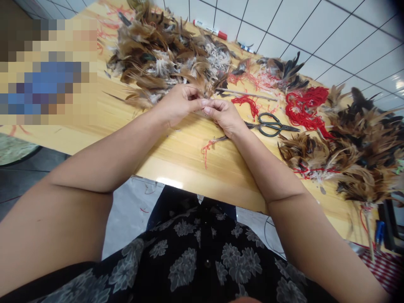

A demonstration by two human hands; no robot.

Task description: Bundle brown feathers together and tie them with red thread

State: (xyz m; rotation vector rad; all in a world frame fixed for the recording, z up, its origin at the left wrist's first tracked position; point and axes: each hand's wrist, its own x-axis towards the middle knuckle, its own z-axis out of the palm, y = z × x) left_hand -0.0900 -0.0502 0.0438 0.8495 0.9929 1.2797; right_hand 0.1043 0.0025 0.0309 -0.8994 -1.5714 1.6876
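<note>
My left hand [181, 103] and my right hand [224, 115] meet over the table, thumbs and fingers pinched closely together. What they pinch is hidden by the fingertips. Brown feathers [202, 84] rise just behind the fingers; whether they are held or lie in the pile, I cannot tell. A thin stick [249, 93] lies beyond my right hand, close to a short bunch of red thread [248, 105]. Under my right wrist a thin dark piece with a red thread tail [206, 148] pokes out. Black-handled scissors [269, 125] rest right of that wrist.
A big feather pile [164, 50] spreads along the back. Red yarn [306, 109] and feather bundles [356, 147] lie at the right. A red-capped marker [210, 29] sits by the tiled wall [284, 29]. The wooden table's [189, 160] front edge is near my body. The upper left is pixelated.
</note>
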